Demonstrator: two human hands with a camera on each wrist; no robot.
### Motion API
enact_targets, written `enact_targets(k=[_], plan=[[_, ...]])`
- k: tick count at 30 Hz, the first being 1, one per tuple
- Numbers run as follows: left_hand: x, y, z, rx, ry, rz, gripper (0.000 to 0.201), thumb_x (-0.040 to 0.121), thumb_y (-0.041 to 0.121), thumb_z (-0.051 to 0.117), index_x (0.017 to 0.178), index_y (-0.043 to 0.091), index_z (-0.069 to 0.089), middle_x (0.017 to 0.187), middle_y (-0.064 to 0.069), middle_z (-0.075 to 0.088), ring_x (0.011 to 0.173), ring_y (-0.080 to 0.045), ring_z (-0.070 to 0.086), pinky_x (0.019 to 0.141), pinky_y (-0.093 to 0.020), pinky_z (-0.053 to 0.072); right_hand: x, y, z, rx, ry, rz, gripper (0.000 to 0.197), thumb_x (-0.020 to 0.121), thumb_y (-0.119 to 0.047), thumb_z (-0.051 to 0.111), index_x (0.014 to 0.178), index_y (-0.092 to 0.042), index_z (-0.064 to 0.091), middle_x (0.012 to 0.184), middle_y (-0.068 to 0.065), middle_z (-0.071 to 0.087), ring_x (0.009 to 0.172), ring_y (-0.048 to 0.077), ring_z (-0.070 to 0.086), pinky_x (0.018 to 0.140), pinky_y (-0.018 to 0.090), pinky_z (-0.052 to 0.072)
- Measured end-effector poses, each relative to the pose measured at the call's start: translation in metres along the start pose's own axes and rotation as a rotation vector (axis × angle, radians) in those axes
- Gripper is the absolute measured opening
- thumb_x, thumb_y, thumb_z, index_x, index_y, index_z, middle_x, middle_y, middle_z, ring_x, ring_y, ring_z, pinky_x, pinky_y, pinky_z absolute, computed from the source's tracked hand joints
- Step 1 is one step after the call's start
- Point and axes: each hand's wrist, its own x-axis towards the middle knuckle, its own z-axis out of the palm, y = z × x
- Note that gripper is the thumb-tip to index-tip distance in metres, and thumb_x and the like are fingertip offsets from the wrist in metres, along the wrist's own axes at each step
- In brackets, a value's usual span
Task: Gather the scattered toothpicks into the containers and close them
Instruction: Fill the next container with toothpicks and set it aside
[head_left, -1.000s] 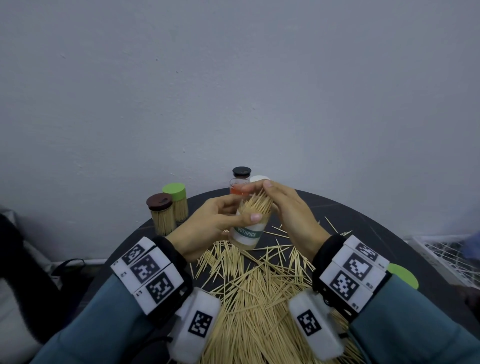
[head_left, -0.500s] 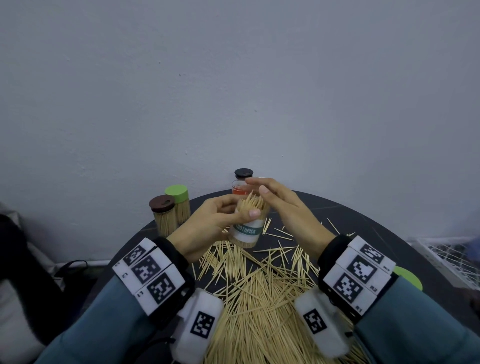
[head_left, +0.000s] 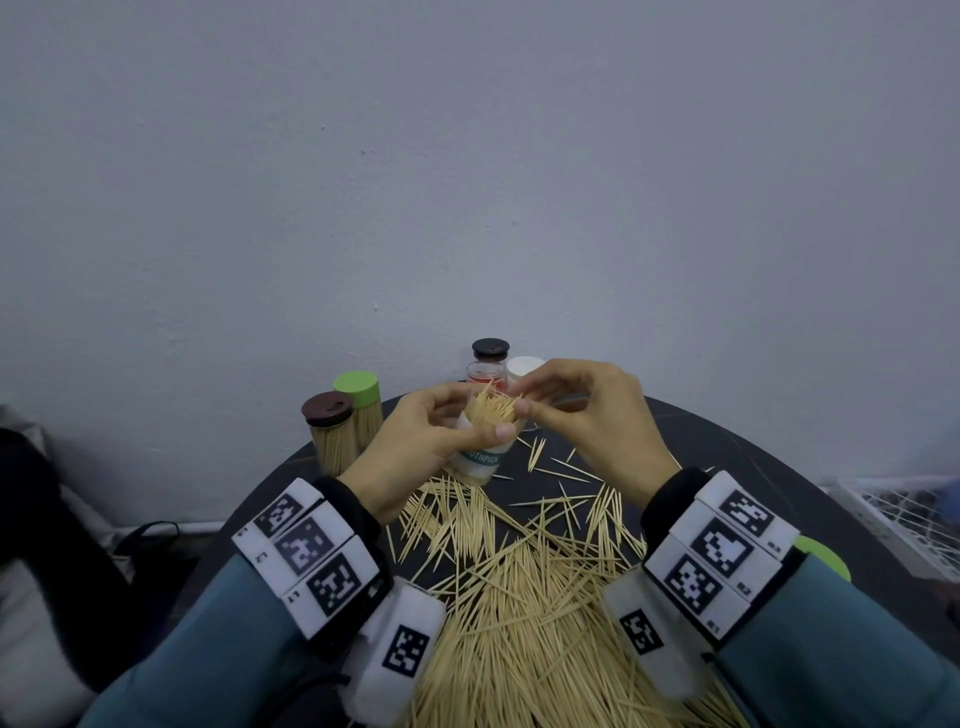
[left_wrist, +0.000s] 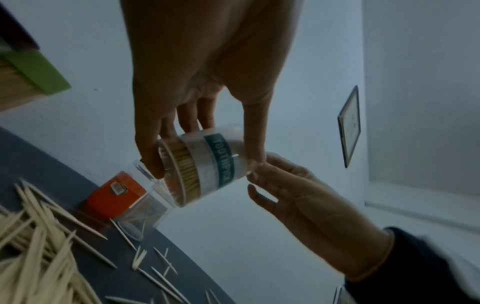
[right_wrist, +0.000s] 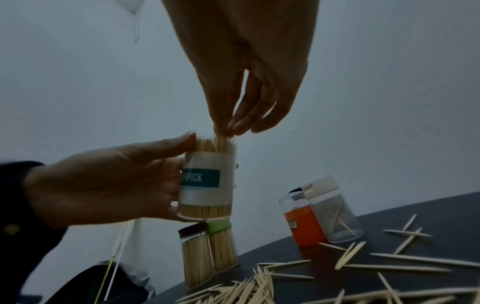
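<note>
My left hand (head_left: 475, 418) grips a clear toothpick container (head_left: 483, 461) with a teal label and holds it lifted above the table, tilted a little. It is packed with toothpicks (head_left: 492, 408) that stick out of its open top. The fingertips of my right hand (head_left: 519, 399) pinch the tips of a few of them at the rim, as the right wrist view shows (right_wrist: 225, 131). In the left wrist view the container (left_wrist: 218, 164) sits between my thumb and fingers. A large pile of loose toothpicks (head_left: 519, 597) covers the near table.
On the round dark table (head_left: 753, 467) stand filled containers with a brown lid (head_left: 328, 410) and a green lid (head_left: 357, 387). An open orange-labelled container (head_left: 485, 374), a black-lidded one (head_left: 491, 349) and a white-lidded one (head_left: 524, 365) stand behind. A loose green lid (head_left: 826, 556) lies right.
My right hand has gone from lying over the container's top to pinching toothpick tips with curled fingers. The left hand has kept hold of the container and lifted it slightly.
</note>
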Motion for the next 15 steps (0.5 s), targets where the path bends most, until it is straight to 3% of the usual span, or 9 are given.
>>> enact_targets(k=[5, 9, 15], plan=[[-0.0012, 0.0013, 0.0025, 0.112, -0.055, 0.068, 0.043, 0.069, 0.009, 0.079, 0.109, 0.014, 0.064, 0.092, 0.003, 0.071, 0.079, -0.003, 0.066, 0.070, -0.014, 0.051, 0.0000, 0.0004, -0.0016, 0.001, 0.014, 0.037, 0.017, 0.073, -0.006, 0.077, 0.083, -0.017, 0.067, 0.072, -0.007, 0.069, 0.065, -0.003, 0.062, 0.066, 0.011, 0.051], [0.0008, -0.0009, -0.0006, 0.154, -0.030, 0.082, 0.046, 0.071, 0.009, 0.079, 0.114, 0.012, 0.063, 0.102, -0.006, 0.070, 0.082, -0.008, 0.065, 0.070, -0.016, 0.051, -0.0008, -0.0018, -0.0018, -0.032, -0.026, 0.047, 0.014, 0.073, -0.010, 0.077, 0.081, -0.015, 0.068, 0.078, -0.003, 0.071, 0.066, 0.000, 0.062, 0.066, 0.012, 0.050], [0.0016, -0.0018, -0.0023, 0.203, -0.016, 0.105, 0.048, 0.071, 0.011, 0.080, 0.115, 0.013, 0.062, 0.103, -0.004, 0.069, 0.084, -0.008, 0.065, 0.073, -0.018, 0.051, -0.0008, 0.0017, -0.0001, -0.107, -0.050, 0.099, 0.009, 0.076, -0.016, 0.075, 0.083, -0.013, 0.070, 0.076, 0.001, 0.069, 0.067, 0.004, 0.060, 0.061, 0.005, 0.043]])
